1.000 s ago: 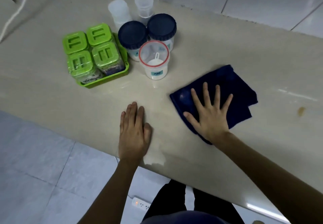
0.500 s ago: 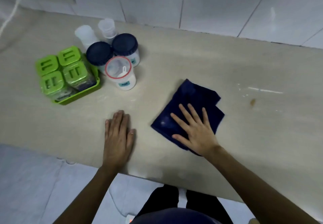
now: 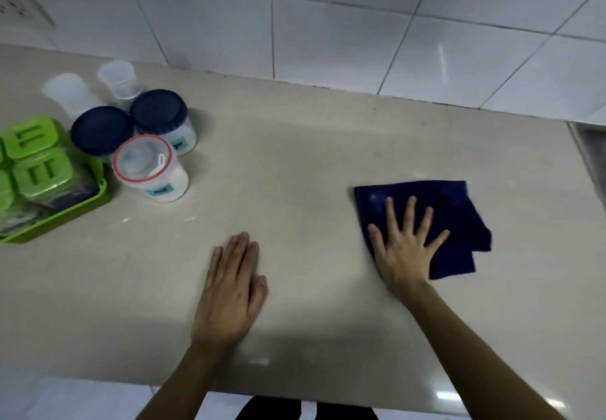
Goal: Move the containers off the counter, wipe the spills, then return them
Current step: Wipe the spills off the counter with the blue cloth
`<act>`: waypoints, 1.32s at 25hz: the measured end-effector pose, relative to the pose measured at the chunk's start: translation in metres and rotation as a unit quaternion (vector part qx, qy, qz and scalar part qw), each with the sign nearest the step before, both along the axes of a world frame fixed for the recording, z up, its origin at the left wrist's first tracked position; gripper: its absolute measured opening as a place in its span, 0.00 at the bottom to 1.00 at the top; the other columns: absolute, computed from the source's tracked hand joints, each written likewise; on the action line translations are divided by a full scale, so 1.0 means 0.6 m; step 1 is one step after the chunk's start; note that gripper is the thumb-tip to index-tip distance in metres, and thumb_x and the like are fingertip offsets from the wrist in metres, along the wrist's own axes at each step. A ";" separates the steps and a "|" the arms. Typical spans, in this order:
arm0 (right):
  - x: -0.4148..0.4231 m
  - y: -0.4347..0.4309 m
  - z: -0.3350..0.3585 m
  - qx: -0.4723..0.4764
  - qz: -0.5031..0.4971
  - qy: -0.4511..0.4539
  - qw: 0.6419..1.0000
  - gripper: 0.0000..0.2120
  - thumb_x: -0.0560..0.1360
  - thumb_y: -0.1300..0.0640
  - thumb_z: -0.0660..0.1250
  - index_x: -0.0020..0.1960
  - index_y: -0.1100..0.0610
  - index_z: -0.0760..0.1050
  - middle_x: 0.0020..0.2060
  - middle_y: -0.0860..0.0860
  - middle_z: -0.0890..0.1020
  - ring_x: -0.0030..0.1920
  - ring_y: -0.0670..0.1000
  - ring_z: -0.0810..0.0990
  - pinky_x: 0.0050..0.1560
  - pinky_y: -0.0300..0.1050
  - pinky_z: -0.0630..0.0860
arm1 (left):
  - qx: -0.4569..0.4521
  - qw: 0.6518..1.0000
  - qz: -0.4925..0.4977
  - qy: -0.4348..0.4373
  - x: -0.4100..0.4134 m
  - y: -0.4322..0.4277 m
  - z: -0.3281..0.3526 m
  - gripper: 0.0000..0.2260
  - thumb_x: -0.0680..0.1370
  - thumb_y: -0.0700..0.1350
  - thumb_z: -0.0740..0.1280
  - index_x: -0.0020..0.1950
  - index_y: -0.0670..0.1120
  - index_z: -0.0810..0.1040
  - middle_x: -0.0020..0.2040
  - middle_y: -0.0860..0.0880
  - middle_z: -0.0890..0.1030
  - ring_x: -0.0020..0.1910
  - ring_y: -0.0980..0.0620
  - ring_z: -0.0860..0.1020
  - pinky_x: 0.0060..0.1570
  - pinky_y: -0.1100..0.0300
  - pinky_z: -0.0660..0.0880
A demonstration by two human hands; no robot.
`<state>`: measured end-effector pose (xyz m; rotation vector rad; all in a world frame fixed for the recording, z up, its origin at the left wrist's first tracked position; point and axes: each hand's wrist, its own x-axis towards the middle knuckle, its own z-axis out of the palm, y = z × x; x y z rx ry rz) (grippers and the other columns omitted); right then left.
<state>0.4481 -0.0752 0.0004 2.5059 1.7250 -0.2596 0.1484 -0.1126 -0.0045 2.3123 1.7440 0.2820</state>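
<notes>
On the counter [image 3: 295, 163], right of the jar cluster, we are pressing our right hand [image 3: 405, 249] flat on a blue cloth [image 3: 459, 219], fingers [image 3: 390, 213] spread wide and gripping nothing. Our palm is covering the cloth's near left corner, and the rest of the cloth is lying folded and rumpled beyond and to the right of the hand. Our left hand [image 3: 229, 291] is resting palm-down on bare counter, fingers together, holding nothing, between the jars and the cloth and nearer the front edge than either.

The containers are sitting well to the left of the cloth, still on the counter. Closest to the cloth is a clear jar with a red-rimmed lid [image 3: 149, 168], a white scoop showing inside it. Just behind it, touching or nearly so, two jars with dark blue lids [image 3: 159, 114] are standing side by side. Farther back toward the tiled wall [image 3: 328, 26], two translucent cups [image 3: 119, 80] are standing upright. Left of the jars, a green tray [image 3: 65, 219] is holding square boxes with green lids [image 3: 41, 172], partly cut off by the frame edge.

Faint pale streaks are showing on the counter in front of the red-rimmed jar. A wall socket [image 3: 16, 9] is sitting above the containers.
</notes>
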 end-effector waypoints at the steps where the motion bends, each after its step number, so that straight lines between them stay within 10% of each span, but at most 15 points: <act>1: -0.026 0.005 -0.001 0.008 0.058 0.007 0.998 0.30 0.78 0.35 0.40 0.77 0.42 0.41 0.79 0.53 0.43 0.77 0.64 0.40 0.69 0.75 0.39 | 0.002 1.000 0.000 -0.002 0.001 0.000 0.000 0.25 0.78 0.51 0.56 0.73 0.41 0.66 0.75 0.43 0.65 0.76 0.47 0.61 0.74 0.45 0.55; 6: -0.044 0.046 -0.007 0.024 0.386 0.028 0.922 0.27 0.79 0.36 0.42 0.77 0.41 0.48 0.79 0.49 0.50 0.78 0.56 0.44 0.73 0.69 0.44 | -0.003 1.000 0.010 -0.012 0.001 -0.002 -0.006 0.26 0.78 0.51 0.55 0.74 0.43 0.65 0.77 0.45 0.62 0.77 0.49 0.58 0.75 0.45 0.55; 14: 0.076 0.101 0.009 0.038 0.007 0.059 0.997 0.24 0.81 0.42 0.47 0.77 0.41 0.51 0.79 0.50 0.50 0.78 0.56 0.41 0.71 0.72 0.40 | 0.030 0.998 0.009 -0.049 0.000 0.003 -0.012 0.26 0.76 0.51 0.58 0.71 0.40 0.70 0.74 0.42 0.67 0.75 0.47 0.62 0.74 0.44 0.57; 22: -0.143 0.064 -0.012 0.097 0.381 0.108 0.913 0.19 0.79 0.51 0.55 0.69 0.47 0.70 0.72 0.48 0.70 0.76 0.54 0.60 0.72 0.70 0.53 | 0.021 0.999 0.012 -0.024 -0.004 -0.001 -0.003 0.26 0.77 0.49 0.61 0.73 0.42 0.67 0.75 0.44 0.65 0.76 0.49 0.60 0.75 0.46 0.57; 28: -0.027 0.040 -0.005 0.168 0.205 0.113 0.958 0.14 0.80 0.55 0.58 0.64 0.54 0.73 0.69 0.52 0.74 0.74 0.54 0.63 0.73 0.68 0.53 | 0.014 0.999 0.013 -0.047 -0.001 0.002 -0.006 0.25 0.75 0.47 0.63 0.71 0.41 0.69 0.75 0.43 0.66 0.75 0.46 0.62 0.74 0.44 0.59; 33: -0.189 0.089 -0.009 0.140 0.215 0.119 0.959 0.17 0.79 0.50 0.54 0.61 0.55 0.75 0.70 0.52 0.72 0.74 0.61 0.63 0.69 0.76 0.49 | -0.008 0.999 0.010 -0.032 -0.003 0.002 -0.001 0.25 0.77 0.50 0.59 0.73 0.42 0.66 0.76 0.43 0.63 0.77 0.47 0.58 0.74 0.45 0.57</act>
